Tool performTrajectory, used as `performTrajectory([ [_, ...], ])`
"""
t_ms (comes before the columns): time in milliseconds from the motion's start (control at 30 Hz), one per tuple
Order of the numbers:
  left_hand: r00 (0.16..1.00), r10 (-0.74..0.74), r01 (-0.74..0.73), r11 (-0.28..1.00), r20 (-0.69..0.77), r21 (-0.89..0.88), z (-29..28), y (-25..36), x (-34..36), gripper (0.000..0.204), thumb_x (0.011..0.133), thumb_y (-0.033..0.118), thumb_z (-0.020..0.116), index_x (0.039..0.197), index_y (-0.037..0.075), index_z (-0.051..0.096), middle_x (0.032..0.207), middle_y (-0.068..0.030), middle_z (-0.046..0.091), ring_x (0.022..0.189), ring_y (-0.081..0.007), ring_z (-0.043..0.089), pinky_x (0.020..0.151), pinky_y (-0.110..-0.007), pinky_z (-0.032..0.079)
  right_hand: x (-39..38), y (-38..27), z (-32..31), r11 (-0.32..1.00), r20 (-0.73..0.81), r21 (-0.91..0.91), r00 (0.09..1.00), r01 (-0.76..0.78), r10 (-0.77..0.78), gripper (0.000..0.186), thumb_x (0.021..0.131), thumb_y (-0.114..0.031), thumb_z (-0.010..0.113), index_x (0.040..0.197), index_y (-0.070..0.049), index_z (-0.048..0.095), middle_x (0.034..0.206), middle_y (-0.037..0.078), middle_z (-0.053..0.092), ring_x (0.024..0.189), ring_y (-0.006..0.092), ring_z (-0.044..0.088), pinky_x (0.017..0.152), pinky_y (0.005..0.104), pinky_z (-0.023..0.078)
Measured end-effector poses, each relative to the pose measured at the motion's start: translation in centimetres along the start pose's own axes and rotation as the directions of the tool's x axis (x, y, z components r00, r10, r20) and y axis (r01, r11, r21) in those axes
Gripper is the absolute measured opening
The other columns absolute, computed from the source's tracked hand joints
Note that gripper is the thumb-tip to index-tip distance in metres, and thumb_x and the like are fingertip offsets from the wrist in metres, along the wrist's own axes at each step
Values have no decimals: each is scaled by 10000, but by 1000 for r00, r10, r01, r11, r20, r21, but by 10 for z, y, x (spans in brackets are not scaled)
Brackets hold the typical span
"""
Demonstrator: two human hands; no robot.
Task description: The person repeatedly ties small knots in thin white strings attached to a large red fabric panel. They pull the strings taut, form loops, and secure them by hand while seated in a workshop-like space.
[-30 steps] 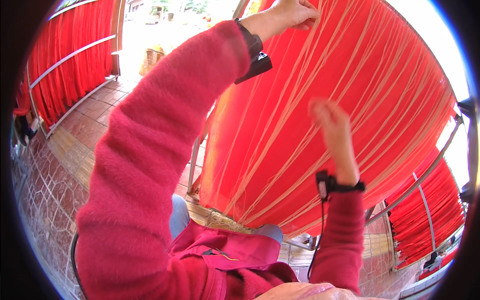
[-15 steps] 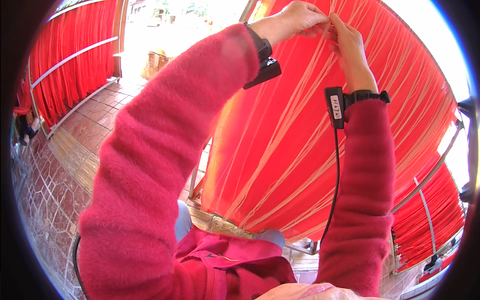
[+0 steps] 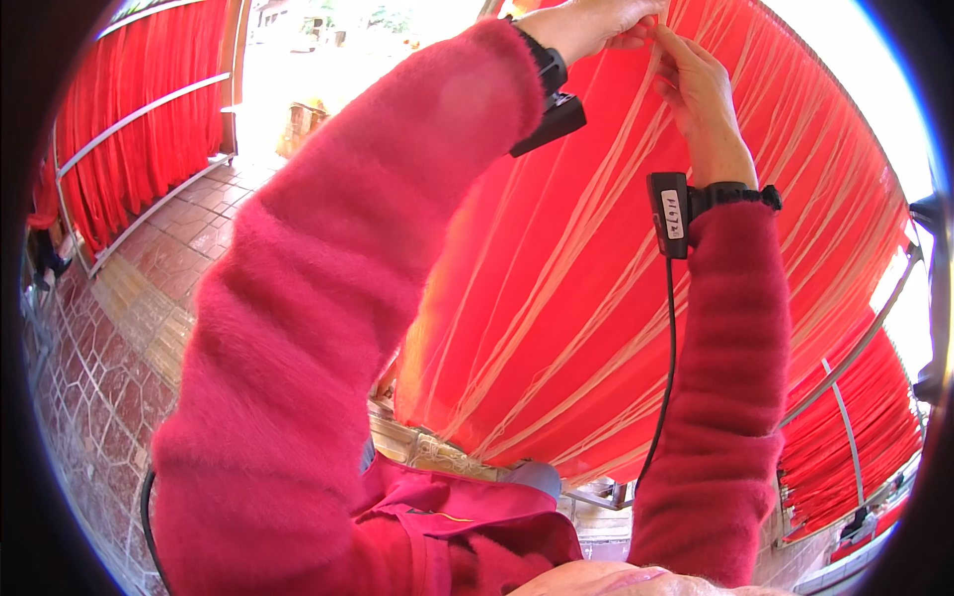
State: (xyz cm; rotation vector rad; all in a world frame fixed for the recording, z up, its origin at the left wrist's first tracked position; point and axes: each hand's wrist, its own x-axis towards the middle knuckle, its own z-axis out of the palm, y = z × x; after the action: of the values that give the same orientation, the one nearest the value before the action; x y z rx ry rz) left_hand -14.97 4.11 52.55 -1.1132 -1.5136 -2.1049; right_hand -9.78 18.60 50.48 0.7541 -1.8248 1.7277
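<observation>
A large red sheet of fabric or close-set strands [image 3: 556, 328] hangs in front of me, with long pale threads [image 3: 606, 164] running down and fanning out over it. My left hand [image 3: 599, 22] is at the top edge of the view, thumb and fingers pinched together at the upper end of a bundle of these threads. Just below and to the right, my right hand [image 3: 699, 94] reaches up with thumb and forefinger pinched on the same bundle and the other fingers curled. The fingertips nearly meet; the exact grip is too small to make out.
At the far left, red strands [image 3: 139, 119] hang on a metal frame [image 3: 149, 114]. Another rack of red strands [image 3: 845, 437] stands at the lower right, beside a curved metal bar [image 3: 860, 338]. A black cable [image 3: 668, 368] trails from my right wrist. Paving [image 3: 129, 368] covers the ground.
My left hand and forearm have shifted up and to the right, and the left fingertips are now slightly above the right ones. My right hand has barely moved.
</observation>
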Motion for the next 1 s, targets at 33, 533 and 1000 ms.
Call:
performTrajectory([
  [33, 999, 3, -1, 999, 34, -36, 2, 0, 4, 185, 928, 271, 620, 851, 107, 655, 691, 8, 615, 557, -115, 568, 544, -245, 493, 0, 1, -2, 1000, 1, -8, 1000, 11, -11, 233, 884, -315, 710, 994, -110, 715, 847, -63, 626, 766, 54, 546, 655, 227, 415],
  [533, 960, -145, 86, 967, -240, -240, -30, 3, -1, 124, 903, 190, 588, 873, 98, 665, 757, -15, 672, 678, -153, 643, 643, -333, 555, -6, 13, -2, 978, -99, 207, 995, 15, 6, 215, 931, -206, 619, 1033, -17, 631, 817, 60, 651, 735, 160, 629, 667, 291, 508],
  [1000, 967, -255, 254, 966, 26, 42, -34, -43, -96, 252, 885, 189, 700, 1098, 66, 645, 1063, -56, 667, 997, -158, 643, 909, -299, 536, -60, 59, 12, 976, 226, 156, 968, -150, 113, 156, 929, -163, 605, 1022, -38, 612, 871, 39, 665, 772, 123, 637, 697, 262, 528],
])
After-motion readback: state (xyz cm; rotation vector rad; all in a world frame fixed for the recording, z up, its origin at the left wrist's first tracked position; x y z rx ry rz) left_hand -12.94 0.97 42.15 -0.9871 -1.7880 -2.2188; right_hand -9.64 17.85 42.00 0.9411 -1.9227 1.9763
